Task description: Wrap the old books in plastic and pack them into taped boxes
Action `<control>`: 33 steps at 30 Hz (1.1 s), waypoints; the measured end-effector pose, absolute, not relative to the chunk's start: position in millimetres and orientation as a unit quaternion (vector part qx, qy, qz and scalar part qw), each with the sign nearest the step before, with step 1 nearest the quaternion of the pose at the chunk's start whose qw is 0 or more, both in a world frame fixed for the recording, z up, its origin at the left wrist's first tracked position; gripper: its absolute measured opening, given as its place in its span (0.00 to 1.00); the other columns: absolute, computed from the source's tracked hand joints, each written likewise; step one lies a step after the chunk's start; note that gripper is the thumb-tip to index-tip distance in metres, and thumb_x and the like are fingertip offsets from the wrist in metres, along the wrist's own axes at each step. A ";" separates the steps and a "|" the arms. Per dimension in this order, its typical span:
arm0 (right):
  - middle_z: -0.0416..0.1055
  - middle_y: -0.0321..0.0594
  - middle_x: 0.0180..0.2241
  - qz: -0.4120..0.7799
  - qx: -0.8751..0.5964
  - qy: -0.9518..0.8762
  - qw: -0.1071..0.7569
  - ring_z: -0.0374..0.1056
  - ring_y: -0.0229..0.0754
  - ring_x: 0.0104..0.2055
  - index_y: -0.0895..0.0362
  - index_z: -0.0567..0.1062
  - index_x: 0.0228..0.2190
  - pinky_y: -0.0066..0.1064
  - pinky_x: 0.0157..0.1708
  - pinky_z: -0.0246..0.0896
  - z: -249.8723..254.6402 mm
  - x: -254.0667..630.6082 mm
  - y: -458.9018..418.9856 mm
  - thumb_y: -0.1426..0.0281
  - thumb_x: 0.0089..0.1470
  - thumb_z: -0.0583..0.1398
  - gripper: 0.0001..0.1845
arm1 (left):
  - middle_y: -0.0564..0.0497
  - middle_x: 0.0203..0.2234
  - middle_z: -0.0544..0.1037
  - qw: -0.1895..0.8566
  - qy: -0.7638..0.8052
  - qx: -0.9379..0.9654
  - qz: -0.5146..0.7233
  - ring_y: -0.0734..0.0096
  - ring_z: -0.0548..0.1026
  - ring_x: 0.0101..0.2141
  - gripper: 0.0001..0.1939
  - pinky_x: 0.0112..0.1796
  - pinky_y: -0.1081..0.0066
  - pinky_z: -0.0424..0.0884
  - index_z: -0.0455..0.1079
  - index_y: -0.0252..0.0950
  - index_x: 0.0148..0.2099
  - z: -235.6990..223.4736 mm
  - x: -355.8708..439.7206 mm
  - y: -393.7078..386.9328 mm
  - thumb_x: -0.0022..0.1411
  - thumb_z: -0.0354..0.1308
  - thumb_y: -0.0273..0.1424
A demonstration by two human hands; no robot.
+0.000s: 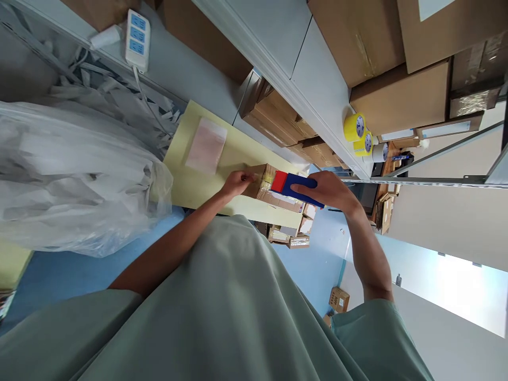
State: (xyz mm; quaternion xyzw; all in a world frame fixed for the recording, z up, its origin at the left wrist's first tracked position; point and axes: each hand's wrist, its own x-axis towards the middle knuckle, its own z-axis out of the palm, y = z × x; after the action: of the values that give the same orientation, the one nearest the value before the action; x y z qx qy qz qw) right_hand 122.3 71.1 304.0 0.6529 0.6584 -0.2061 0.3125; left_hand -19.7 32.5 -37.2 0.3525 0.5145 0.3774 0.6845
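A taped cardboard box (260, 191) lies on the pale yellow table top (180, 182) in front of me. My right hand (331, 189) grips a flat blue object with a red end (291, 185) and holds it over the box's right part; its exact kind is unclear. My left hand (237, 183) is at the box's left end, fingers curled and pinched together. Whatever lies between those fingers is too small to make out. Shiny clear tape shows on the box's top.
A pinkish sheet (206, 145) lies on the table. Yellow tape rolls (354, 127) stand on the shelf (293, 79) by large cartons (400, 100). A power strip (137, 41) trails a cable. A big plastic bag (79, 174) fills the left; small boxes (288, 236) sit beyond the table.
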 end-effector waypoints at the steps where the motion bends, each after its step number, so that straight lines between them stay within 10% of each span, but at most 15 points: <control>1: 0.75 0.41 0.26 -0.203 0.652 0.660 0.313 0.70 0.42 0.29 0.54 0.74 0.25 0.34 0.29 0.53 302.6 122.4 71.2 0.28 0.62 0.59 0.41 | 0.47 0.33 0.85 0.674 0.520 0.360 0.382 0.61 0.79 0.35 0.13 0.38 0.66 0.71 0.83 0.36 0.35 -37.7 -17.0 31.9 0.62 0.69 0.41; 10: 0.76 0.40 0.26 -0.196 0.650 0.664 0.312 0.69 0.41 0.28 0.53 0.74 0.26 0.33 0.30 0.53 301.8 117.7 70.9 0.29 0.63 0.58 0.40 | 0.44 0.39 0.84 0.586 0.550 0.434 0.407 0.58 0.80 0.38 0.12 0.44 0.61 0.76 0.81 0.38 0.47 -44.9 -2.7 19.9 0.66 0.65 0.39; 19: 0.74 0.39 0.24 -0.226 0.643 0.654 0.330 0.68 0.41 0.26 0.53 0.73 0.26 0.34 0.29 0.54 307.3 126.4 69.4 0.29 0.63 0.58 0.40 | 0.45 0.56 0.77 0.578 0.439 0.554 0.408 0.61 0.77 0.45 0.46 0.49 0.64 0.78 0.67 0.45 0.77 -5.1 -17.4 9.6 0.58 0.72 0.30; 33: 0.76 0.42 0.28 -0.239 0.626 0.669 0.323 0.71 0.44 0.31 0.53 0.73 0.27 0.35 0.31 0.54 265.9 208.4 54.2 0.28 0.64 0.57 0.40 | 0.45 0.51 0.72 0.500 0.474 0.663 0.293 0.59 0.78 0.44 0.32 0.54 0.59 0.78 0.74 0.44 0.73 12.7 -18.4 17.6 0.69 0.72 0.32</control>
State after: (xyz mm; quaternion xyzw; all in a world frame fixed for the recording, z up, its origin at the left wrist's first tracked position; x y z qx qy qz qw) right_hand 208.4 54.2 265.9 0.6260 0.6685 -0.2385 0.3230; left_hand -18.4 17.6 12.7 0.6628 0.4741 0.2931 0.5000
